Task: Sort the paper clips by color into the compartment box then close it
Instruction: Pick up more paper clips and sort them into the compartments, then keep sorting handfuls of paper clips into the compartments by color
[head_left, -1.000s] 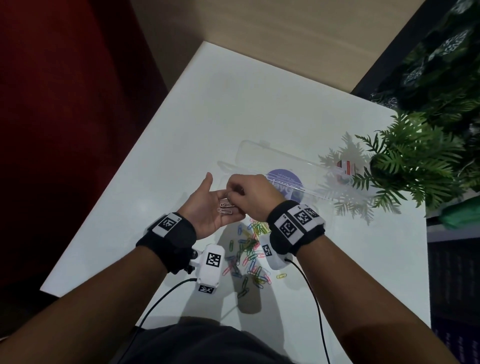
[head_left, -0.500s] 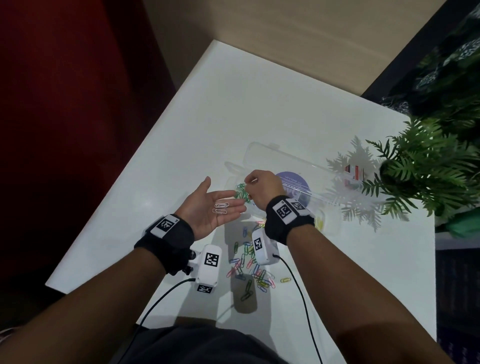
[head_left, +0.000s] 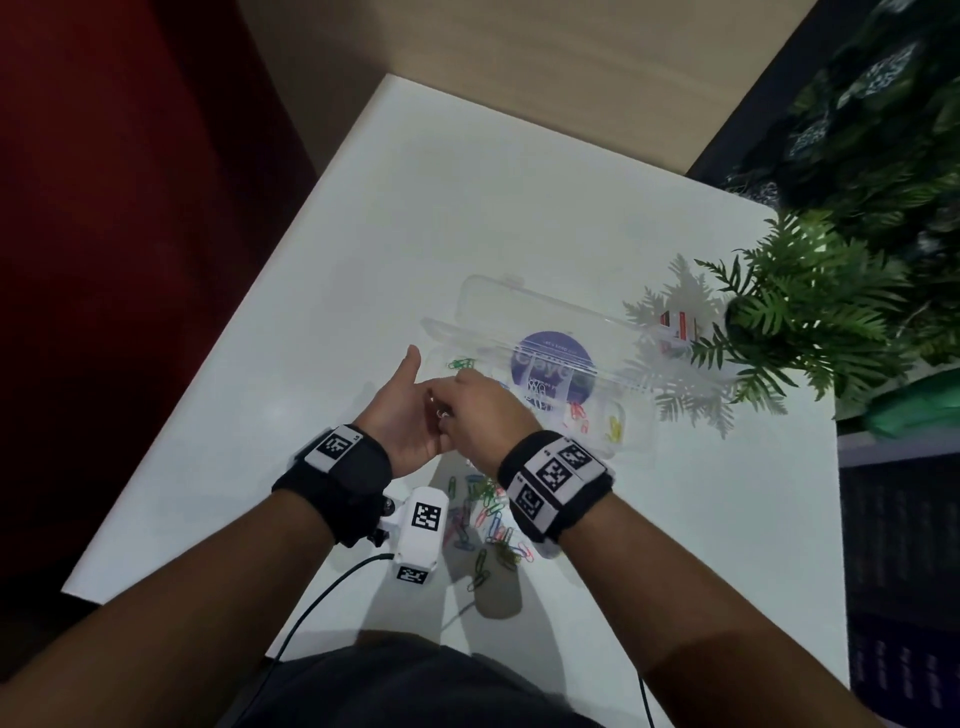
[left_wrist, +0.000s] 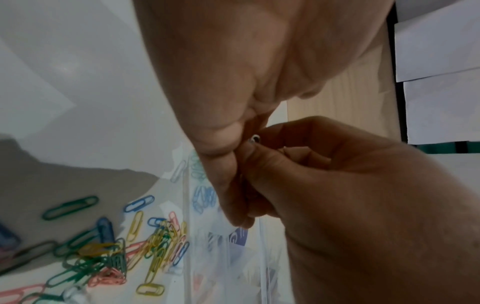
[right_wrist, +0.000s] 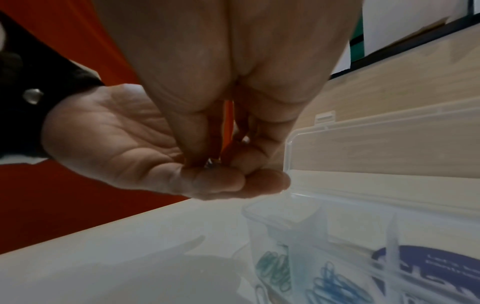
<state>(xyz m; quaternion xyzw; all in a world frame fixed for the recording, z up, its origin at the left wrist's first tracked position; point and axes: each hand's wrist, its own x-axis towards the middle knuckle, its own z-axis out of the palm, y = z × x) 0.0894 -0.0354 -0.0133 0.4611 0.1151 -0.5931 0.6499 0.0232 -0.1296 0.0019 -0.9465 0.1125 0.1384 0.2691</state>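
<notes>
The clear compartment box (head_left: 631, 415) lies open on the white table, its lid (head_left: 519, 306) folded back. Green clips (head_left: 462, 362) fill its leftmost cell, with white (head_left: 537, 396), red (head_left: 576, 413) and yellow (head_left: 615, 428) ones further right; blue clips (right_wrist: 330, 281) sit beside the green (right_wrist: 275, 269). My left hand (head_left: 415, 400) is palm up just left of the box. My right hand (head_left: 470, 410) reaches into that palm and pinches a white paper clip (left_wrist: 255, 138) lying there. A mixed pile of clips (head_left: 485, 514) lies under my wrists.
A potted fern (head_left: 810, 312) overhangs the box's right end. The table's left edge (head_left: 208, 395) drops off to a dark red floor. A cable (head_left: 322, 597) runs from the left wrist camera toward my body.
My right hand has come back from the box's leftmost cell, where it held green clips, to my left palm and now pinches a white clip there. The left hand has stayed palm up.
</notes>
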